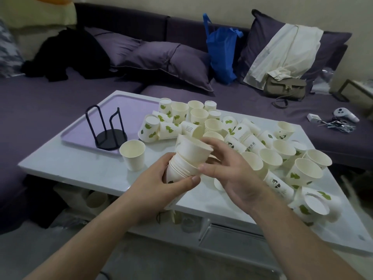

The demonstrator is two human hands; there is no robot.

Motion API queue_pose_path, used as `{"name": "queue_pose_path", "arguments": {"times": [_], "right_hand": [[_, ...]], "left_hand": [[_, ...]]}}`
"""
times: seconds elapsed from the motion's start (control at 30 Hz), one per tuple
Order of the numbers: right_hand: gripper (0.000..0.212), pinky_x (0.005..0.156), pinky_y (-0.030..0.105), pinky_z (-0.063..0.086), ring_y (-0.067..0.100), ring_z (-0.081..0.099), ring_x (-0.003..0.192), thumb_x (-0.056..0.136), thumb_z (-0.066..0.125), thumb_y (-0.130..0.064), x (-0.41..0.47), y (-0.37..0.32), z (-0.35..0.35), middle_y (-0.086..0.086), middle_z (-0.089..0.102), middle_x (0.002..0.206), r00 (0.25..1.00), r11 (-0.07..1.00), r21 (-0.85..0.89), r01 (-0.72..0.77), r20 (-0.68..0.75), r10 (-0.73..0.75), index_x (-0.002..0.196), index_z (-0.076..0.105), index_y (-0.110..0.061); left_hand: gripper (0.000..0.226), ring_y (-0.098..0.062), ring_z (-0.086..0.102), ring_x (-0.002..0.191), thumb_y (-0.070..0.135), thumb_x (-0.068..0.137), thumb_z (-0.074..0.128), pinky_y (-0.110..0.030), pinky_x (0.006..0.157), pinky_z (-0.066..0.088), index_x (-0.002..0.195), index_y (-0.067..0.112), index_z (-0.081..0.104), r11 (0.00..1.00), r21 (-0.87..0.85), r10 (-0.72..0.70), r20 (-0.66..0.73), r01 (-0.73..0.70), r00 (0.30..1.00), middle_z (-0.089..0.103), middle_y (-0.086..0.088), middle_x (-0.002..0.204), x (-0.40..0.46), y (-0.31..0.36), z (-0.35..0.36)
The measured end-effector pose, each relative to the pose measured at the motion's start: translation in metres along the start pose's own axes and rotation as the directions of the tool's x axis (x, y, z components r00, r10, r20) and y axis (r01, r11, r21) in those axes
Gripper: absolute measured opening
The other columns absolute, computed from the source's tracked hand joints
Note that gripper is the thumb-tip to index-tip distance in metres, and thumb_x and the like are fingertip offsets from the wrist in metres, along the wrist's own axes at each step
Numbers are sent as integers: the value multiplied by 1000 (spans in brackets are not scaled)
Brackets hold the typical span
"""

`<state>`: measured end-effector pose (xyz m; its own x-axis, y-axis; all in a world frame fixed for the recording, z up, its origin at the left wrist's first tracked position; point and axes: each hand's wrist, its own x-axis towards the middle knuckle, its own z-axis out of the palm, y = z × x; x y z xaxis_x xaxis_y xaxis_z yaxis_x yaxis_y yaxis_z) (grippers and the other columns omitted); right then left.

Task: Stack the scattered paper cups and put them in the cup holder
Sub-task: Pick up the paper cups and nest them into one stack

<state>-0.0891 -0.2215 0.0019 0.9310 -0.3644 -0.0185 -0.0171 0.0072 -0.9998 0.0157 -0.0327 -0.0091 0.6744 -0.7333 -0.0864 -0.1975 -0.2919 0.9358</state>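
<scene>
At the bottom of the frame two bare forearms reach in over the near edge of the white table (84, 170). The left hand (161, 184) is wrapped around the lower part of a stack of paper cups (181, 168), thumb across its front. The right hand (228, 170) grips the topmost cup (193, 152), thumb and fingers pinching its sides as it sits tilted in the mouth of the stack. The stack is held above the table, centre frame, leaning toward the upper right.

The tabletop is smooth and glossy, with rounded corners. Its lower-left part is bare; one lone cup (132, 156) stands upright there, mouth up. The whole right half is crowded with scattered cups (282, 156), cream paper printed with green leaves or small pandas, some upright, some inverted, many on their sides, reaching close to the right edge.

Farther back on the left lies a flat lilac tray (129, 106) with a raised rim. On it stands the cup holder (110, 134): a round black base with thin dark wire loops rising from it, nothing in it.

Beyond the table runs a purple sofa (50, 93) with satiny cushions, a blue bag (221, 53) and a grey handbag (285, 87).
</scene>
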Motion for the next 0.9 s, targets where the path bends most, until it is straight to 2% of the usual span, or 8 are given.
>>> {"name": "queue_pose_path", "arguments": {"times": [0.1, 0.2, 0.33, 0.43, 0.53, 0.67, 0.8, 0.9], "right_hand": [[81, 114, 39, 50, 9, 60, 138, 81, 78, -26, -2, -6, 9, -14, 61, 149, 997, 992, -105, 75, -23, -78, 157, 48, -32], [77, 123, 34, 40, -6, 44, 147, 94, 63, -35, -6, -7, 26, -25, 46, 161, 992, 957, -264, 117, 82, -99, 165, 34, -38], [73, 128, 38, 34, -9, 34, 150, 99, 55, -47, 1, -1, 51, -25, 40, 165, 967, 873, -476, 105, 254, 23, 167, 31, -38], [64, 128, 35, 32, -10, 36, 149, 104, 51, -49, 9, -3, 62, -27, 41, 164, 954, 891, -447, 83, 294, 59, 165, 34, -43], [57, 124, 28, 32, -7, 38, 148, 101, 46, -54, 19, -3, 74, -26, 46, 160, 978, 943, -328, 58, 209, 12, 158, 45, -49], [50, 120, 40, 43, 4, 54, 136, 98, 43, -54, 35, 4, 92, -23, 62, 139, 998, 955, -288, 65, 17, -63, 142, 62, -39], [33, 106, 49, 53, 12, 66, 115, 98, 44, -50, 47, 13, 99, -17, 71, 111, 994, 947, -316, 60, -64, -84, 111, 71, -37], [33, 103, 48, 56, 12, 68, 111, 100, 42, -46, 51, 16, 101, -16, 73, 107, 994, 945, -320, 60, -66, -85, 105, 73, -35]], "left_hand": [[71, -2, 72, 104, 74, 67, 76, -25, 85, 57, 132, 53, 56, 1000, 3, -10, -19, 10, 1000, 74, 25, 112, -1, 0, -4], [59, -1, 73, 101, 66, 78, 80, -21, 79, 55, 130, 51, 57, 1000, 17, -22, -31, 23, 999, 75, 23, 111, -2, 0, -7], [40, -2, 74, 97, 42, 90, 83, -22, 79, 55, 124, 43, 62, 998, 50, -31, -61, 35, 998, 77, 20, 105, -2, -8, -17], [45, -8, 72, 102, 45, 90, 82, -26, 82, 57, 129, 40, 60, 994, 78, -75, -92, 82, 993, 74, 17, 112, -3, -11, -28], [47, -7, 74, 98, 60, 85, 82, -33, 87, 62, 124, 43, 62, 991, 78, -93, -150, 105, 984, 76, 15, 109, -4, -15, -45], [58, -6, 67, 102, 61, 80, 86, -22, 80, 53, 129, 40, 62, 964, 235, -72, -218, 124, 973, 65, 17, 125, -3, -25, -71], [69, -5, 57, 115, 68, 76, 86, -30, 94, 50, 135, 42, 58, 894, 427, -78, -143, 133, 987, 52, 21, 136, -1, -36, -88], [74, -9, 55, 118, 67, 79, 84, -33, 100, 49, 139, 36, 55, 844, 511, -141, -87, 166, 986, 52, 19, 137, 1, -40, -84]]}}
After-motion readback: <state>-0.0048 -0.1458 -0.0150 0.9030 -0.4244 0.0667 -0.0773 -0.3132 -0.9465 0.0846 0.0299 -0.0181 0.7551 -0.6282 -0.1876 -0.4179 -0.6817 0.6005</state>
